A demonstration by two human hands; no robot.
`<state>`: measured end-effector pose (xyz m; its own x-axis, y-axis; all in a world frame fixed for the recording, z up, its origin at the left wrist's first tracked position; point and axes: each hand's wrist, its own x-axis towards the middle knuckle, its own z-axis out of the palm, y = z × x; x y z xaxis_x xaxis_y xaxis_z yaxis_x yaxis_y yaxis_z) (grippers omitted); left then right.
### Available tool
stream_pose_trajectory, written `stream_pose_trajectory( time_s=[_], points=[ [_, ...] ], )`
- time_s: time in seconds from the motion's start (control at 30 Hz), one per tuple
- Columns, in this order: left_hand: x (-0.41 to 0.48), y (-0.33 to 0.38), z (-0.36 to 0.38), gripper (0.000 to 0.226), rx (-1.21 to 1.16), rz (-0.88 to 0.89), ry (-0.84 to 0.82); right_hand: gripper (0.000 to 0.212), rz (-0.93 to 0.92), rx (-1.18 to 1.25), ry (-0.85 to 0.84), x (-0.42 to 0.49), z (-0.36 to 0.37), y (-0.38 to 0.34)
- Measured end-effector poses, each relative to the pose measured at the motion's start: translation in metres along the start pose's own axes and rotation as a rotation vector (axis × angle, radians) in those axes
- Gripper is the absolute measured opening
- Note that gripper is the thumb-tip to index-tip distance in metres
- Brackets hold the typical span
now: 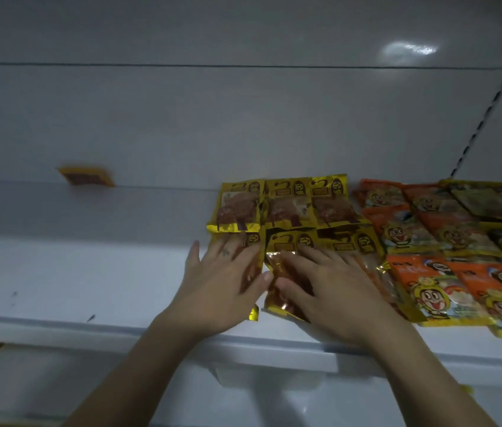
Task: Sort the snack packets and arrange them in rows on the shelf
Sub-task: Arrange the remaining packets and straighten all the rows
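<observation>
Head view, dim light. White shelf (89,272) carries gold packets (289,204) in two rows of three.

Left hand (225,285) lies flat on the front-left packet (251,238), fingers straight and spread, grip slack, pressing only.

Right hand (329,291) lies on the front-middle packet (289,241), fingers spread over the foil (grip slack here too).

Orange packets (413,229) sit at 3 o'clock of the hands, touching the gold ones. Dark green packets (496,204) lie beyond them. A lone packet (88,177) sits at 10 o'clock, well apart and blurred.
</observation>
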<state>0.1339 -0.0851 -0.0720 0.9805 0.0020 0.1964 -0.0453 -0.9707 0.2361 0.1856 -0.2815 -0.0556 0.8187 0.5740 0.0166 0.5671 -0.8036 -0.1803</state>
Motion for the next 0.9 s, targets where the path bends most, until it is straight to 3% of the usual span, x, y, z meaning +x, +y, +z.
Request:
stream_pose_trajectory(
  time_s=[0.1,0.17,0.37,0.53,0.63,0.67,0.8,0.9],
  points=[
    [0.024,-0.009,-0.012,0.059,0.079,-0.003,0.114,0.061,-0.039,-0.013,0.109,0.026,-0.02,-0.001],
    [0.051,-0.018,-0.019,0.057,0.119,-0.045,0.082,0.056,-0.066,-0.039,0.148,0.056,-0.032,-0.001],
    [0.11,-0.036,-0.025,0.055,0.089,-0.09,-0.213,0.041,0.018,-0.082,-0.071,0.12,-0.037,0.015],
    [0.116,-0.032,-0.017,0.055,0.154,-0.065,-0.194,0.044,-0.009,-0.13,-0.096,0.12,-0.036,0.02],
    [0.113,-0.035,-0.02,0.054,0.113,-0.043,-0.157,0.035,-0.024,-0.17,-0.087,0.125,-0.043,0.016],
    [0.11,-0.039,-0.023,0.053,0.099,-0.042,-0.135,0.036,-0.031,-0.187,-0.052,0.129,-0.048,0.013],
    [0.098,-0.071,-0.041,0.065,0.141,-0.147,-0.083,0.074,-0.104,-0.233,0.055,0.156,-0.062,-0.017],
    [0.081,-0.112,-0.055,0.07,0.178,-0.247,-0.034,0.082,-0.184,-0.24,0.068,0.184,-0.063,-0.054]
  ],
)
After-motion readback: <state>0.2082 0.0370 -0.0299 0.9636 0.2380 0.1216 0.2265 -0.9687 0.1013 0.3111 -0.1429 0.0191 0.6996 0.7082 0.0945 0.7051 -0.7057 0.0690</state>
